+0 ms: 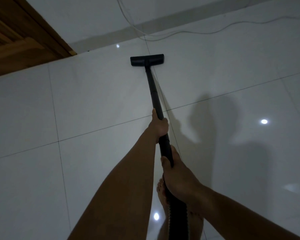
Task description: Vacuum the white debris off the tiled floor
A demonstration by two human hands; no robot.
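Left hand [160,125] and right hand [177,177] both clench the long black vacuum wand [152,87], whose flat black nozzle [146,59] might snag that thin white cable [197,32].

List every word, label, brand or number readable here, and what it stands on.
None can be read.
The black vacuum wand and its floor head show no legible label or brand.
The tiled floor, wooden door and white cable bear no writing.
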